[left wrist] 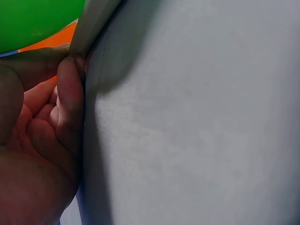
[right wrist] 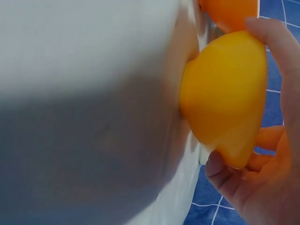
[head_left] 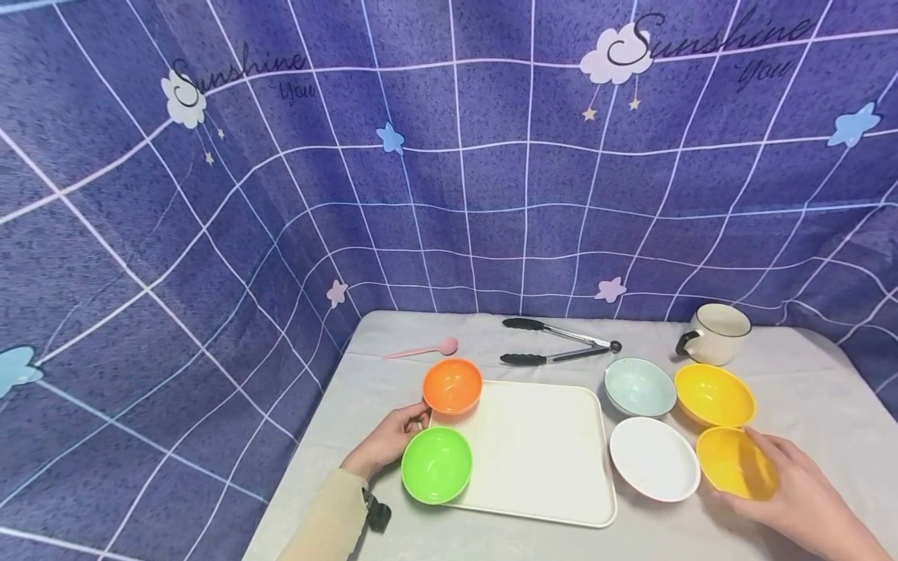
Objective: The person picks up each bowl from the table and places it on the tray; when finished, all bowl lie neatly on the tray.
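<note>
A blue-purple cloth (head_left: 491,179) with white grid lines, stars and clouds hangs behind a worktop (head_left: 337,436) spread with a pale grey cover, and the white tray (head_left: 529,456) is the landmark for everything on it. An orange bowl (head_left: 452,386) sits at the tray's far left corner and a green bowl (head_left: 436,465) at its near left corner; whether either bears on the rim cannot be told. Beyond the tray lie a pink spoon (head_left: 447,346) and black-handled tongs (head_left: 561,343). To its right stand a white bowl (head_left: 654,458) and, behind that, a pale blue bowl (head_left: 639,387); farther right come a rear yellow bowl (head_left: 714,396) and a front yellow bowl (head_left: 730,463), with a cream mug (head_left: 717,335) beyond the tray's right end.

The left hand (head_left: 388,440) is at the tray's left edge between the orange and green bowls, its fingers bent and seeming to pinch the rim. The right hand (head_left: 789,483), well right of the tray, spans the front yellow bowl, fingers spread wide, thumb and fingers gripping opposite sides.

The step in hand looks like arranging dishes around the tray; the next move probably calls for a level hold on the front yellow bowl, clear of its neighbours, while the left hand steadies the tray
</note>
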The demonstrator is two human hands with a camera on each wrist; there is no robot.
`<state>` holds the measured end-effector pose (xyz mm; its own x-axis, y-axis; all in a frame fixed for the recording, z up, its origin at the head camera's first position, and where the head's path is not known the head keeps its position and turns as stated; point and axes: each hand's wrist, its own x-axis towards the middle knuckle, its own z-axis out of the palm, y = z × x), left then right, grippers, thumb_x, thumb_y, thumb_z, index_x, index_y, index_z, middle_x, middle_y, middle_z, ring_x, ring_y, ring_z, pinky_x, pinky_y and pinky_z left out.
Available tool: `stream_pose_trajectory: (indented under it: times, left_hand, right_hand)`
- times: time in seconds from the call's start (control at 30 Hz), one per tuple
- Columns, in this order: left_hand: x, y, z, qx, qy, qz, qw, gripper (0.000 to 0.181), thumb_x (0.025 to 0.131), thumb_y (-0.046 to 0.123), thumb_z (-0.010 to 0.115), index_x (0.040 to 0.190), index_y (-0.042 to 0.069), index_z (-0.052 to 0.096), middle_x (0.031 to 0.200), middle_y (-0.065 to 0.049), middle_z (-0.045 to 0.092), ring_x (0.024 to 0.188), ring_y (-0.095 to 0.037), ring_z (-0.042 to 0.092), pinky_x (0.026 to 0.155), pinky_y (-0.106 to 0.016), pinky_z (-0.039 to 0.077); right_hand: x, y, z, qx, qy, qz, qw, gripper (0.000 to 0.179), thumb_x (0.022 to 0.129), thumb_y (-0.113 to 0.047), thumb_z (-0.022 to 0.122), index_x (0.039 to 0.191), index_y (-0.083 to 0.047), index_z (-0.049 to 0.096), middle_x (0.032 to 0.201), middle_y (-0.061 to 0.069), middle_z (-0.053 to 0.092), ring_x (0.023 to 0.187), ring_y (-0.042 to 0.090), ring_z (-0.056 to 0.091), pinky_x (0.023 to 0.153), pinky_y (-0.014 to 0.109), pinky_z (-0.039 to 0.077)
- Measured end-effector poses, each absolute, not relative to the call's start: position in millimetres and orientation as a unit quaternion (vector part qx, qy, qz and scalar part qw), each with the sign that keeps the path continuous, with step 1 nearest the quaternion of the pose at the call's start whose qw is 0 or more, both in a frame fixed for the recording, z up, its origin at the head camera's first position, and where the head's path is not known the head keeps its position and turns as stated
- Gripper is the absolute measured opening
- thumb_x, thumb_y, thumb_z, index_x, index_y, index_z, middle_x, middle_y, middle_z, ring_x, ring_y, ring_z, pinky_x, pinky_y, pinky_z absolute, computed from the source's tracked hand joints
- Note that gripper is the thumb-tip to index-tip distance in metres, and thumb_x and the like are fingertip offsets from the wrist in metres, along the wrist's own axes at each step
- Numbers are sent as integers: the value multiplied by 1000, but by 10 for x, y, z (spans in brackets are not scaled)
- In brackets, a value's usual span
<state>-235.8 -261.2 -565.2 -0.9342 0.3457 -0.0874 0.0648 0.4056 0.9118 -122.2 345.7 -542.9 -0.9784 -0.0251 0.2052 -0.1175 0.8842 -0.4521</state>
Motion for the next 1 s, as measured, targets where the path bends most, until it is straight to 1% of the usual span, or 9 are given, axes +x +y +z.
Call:
stream_pose_trajectory:
  times: [0.1,0.23,0.47,0.8,1.0]
  left_hand:
    - [-2360,-2609,-5663,121,828,531,134,53,94,-8,61,145,3,59,99,-9,57,76,-13,46,66,-20,41]
    - [-2364,-2608,-5679,117,830,528,133,53,94,-9,60,146,2,59,99,-7,56,78,-13,46,67,-20,41]
    - [-2353,-2614,-5669,119,828,531,133,55,92,-10,60,146,2,58,96,-4,54,75,-13,46,66,-20,41]
    - [-2342,-2621,-5673,123,823,537,137,55,93,-9,61,147,2,58,96,-4,54,73,-13,45,64,-20,40]
    - [-2348,-2620,-5662,124,821,540,139,56,94,-7,62,149,3,56,96,-5,55,74,-13,46,65,-20,41]
  right_hand:
    - [-1228,3470,-5427,41,-964,238,109,115,62,-47,98,140,17,45,127,41,47,112,58,47,87,75,39]
    - [-1235,3473,-5379,50,-961,240,125,113,58,-45,100,137,17,48,125,41,50,110,57,49,86,74,40]
    - [-1235,3475,-5203,51,-964,230,126,113,59,-48,99,136,17,49,124,42,51,107,59,51,84,77,40]
    - [-1217,3481,-5116,88,-950,237,185,109,50,-38,102,131,17,53,119,40,55,105,60,53,83,73,39]
    - [-1254,3412,-5046,87,-950,236,183,109,53,-38,101,134,16,52,121,39,55,106,58,53,87,72,39]
